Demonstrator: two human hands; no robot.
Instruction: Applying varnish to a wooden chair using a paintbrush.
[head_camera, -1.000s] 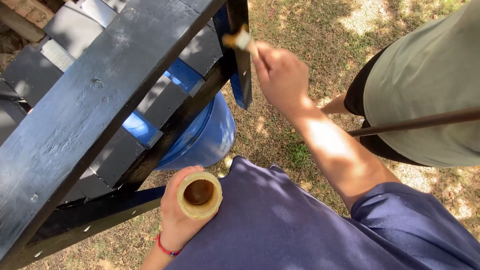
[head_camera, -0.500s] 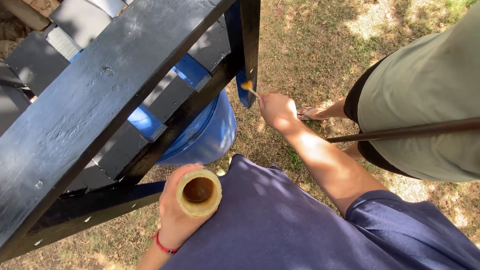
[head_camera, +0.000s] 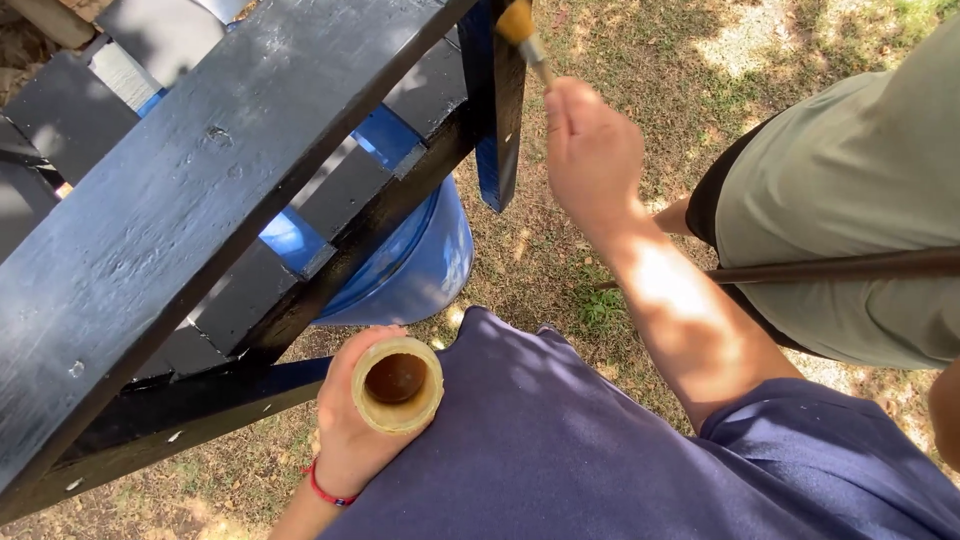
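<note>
My right hand (head_camera: 592, 152) grips a paintbrush (head_camera: 524, 32) whose bristle end rests against the upright post (head_camera: 497, 120) of a black-painted wooden frame (head_camera: 200, 200). The post shows blue at its lower end. My left hand (head_camera: 352, 425), with a red band on the wrist, holds a short yellowish tube-like container (head_camera: 396, 384), open end up, close to my chest beside the frame's lower rail (head_camera: 200, 400).
A blue barrel (head_camera: 415, 265) stands under the frame. Another person in a green top (head_camera: 850, 210) stands at the right, with a thin dark rod (head_camera: 830, 268) crossing in front of them. Dry patchy grass (head_camera: 620, 40) covers the ground.
My right hand has risen with the paintbrush from low on the post to its upper part. My left hand and the container have stayed put.
</note>
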